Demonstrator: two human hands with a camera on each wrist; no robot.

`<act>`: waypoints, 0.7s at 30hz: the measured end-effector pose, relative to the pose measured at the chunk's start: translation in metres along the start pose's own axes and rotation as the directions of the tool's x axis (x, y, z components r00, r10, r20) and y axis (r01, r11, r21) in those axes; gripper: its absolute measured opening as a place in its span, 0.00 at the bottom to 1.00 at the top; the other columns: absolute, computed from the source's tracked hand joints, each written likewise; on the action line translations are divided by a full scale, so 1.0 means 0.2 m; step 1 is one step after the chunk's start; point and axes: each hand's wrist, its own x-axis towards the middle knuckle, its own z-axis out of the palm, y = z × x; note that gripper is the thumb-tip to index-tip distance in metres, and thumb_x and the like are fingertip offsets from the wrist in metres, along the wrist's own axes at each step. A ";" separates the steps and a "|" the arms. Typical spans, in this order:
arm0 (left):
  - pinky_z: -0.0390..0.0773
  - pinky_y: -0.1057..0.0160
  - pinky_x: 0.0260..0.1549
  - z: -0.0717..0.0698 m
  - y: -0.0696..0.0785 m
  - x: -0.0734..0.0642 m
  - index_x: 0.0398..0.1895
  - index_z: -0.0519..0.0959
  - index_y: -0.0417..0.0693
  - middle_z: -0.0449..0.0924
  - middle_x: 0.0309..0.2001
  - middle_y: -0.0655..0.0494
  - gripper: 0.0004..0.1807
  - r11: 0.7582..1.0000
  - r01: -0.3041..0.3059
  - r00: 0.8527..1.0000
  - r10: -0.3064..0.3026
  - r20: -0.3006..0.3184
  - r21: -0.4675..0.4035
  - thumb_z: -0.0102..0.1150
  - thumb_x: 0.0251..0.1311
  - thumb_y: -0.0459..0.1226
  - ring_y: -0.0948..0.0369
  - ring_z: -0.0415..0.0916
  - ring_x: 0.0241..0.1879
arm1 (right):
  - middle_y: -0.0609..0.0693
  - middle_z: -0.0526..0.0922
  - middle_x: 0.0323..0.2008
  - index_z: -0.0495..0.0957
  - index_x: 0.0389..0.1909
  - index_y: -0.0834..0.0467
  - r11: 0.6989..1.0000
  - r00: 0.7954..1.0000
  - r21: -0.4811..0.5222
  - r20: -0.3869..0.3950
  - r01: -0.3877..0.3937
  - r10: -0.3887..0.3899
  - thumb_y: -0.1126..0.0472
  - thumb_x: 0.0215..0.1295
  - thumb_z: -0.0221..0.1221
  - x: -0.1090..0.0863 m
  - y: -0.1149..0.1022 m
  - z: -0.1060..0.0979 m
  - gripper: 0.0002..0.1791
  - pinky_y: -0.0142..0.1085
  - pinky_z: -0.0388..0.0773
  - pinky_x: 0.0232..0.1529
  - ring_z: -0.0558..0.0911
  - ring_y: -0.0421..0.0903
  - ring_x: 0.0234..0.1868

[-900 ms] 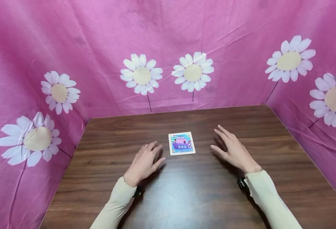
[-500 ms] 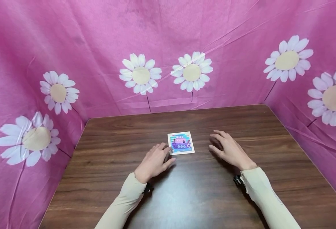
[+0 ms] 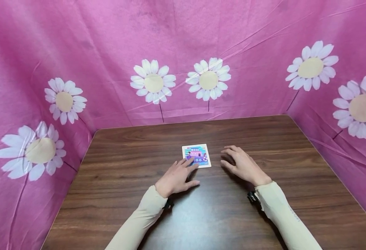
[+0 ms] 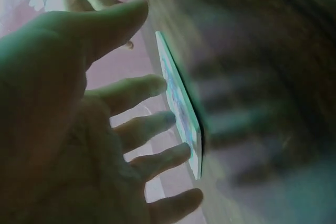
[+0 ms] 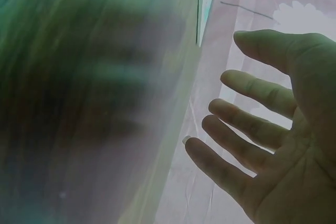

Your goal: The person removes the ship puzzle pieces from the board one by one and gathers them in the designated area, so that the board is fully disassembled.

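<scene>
A thin square board [image 3: 203,152] with a white border and a picture of a pink and purple ship lies flat on the table. In the head view my left hand [image 3: 177,176] reaches over its near left corner, fingers spread. Seen from the left wrist, the extended fingertips are at the face of the board [image 4: 181,106], with the thumb apart from it. To the right of the board, my right hand [image 3: 246,166] hovers low with relaxed fingers and holds nothing. The right wrist view shows the board [image 5: 208,3] beyond that thumb.
The brown wood-grain table [image 3: 120,152] has rounded far corners. Pink cloth [image 3: 108,41] printed with white daisies hangs along its back and both sides. Both sleeves are cream, with a dark band at each wrist.
My left hand has moved right, from beside the board to over its near left corner. My right hand has come left, closer to the board, its fingers a little more bent.
</scene>
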 end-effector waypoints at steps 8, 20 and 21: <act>0.59 0.37 0.77 0.02 0.00 -0.02 0.82 0.61 0.60 0.51 0.85 0.52 0.40 1.000 0.015 0.999 -0.015 0.031 -0.004 0.57 0.71 0.61 0.45 0.52 0.83 | 0.61 0.80 0.64 0.82 0.60 0.61 0.999 1.000 0.027 0.007 0.021 -0.022 0.52 0.70 0.67 0.04 -0.03 0.01 0.23 0.58 0.75 0.66 0.80 0.60 0.65; 0.60 0.37 0.77 0.04 0.00 -0.06 0.81 0.63 0.59 0.52 0.85 0.51 0.40 0.999 -0.003 0.999 0.005 0.041 -0.053 0.57 0.71 0.62 0.44 0.53 0.83 | 0.57 0.86 0.54 0.82 0.58 0.61 0.997 0.995 0.012 0.057 0.079 -0.080 0.54 0.70 0.67 0.13 -0.06 0.03 0.21 0.55 0.80 0.60 0.85 0.56 0.56; 0.60 0.37 0.77 0.04 0.00 -0.06 0.81 0.63 0.59 0.52 0.85 0.51 0.40 0.999 -0.002 0.999 0.004 0.039 -0.054 0.58 0.70 0.62 0.44 0.52 0.83 | 0.57 0.86 0.53 0.83 0.57 0.61 0.996 0.994 0.022 0.058 0.092 -0.093 0.55 0.70 0.67 0.14 -0.06 0.03 0.20 0.54 0.81 0.59 0.86 0.56 0.55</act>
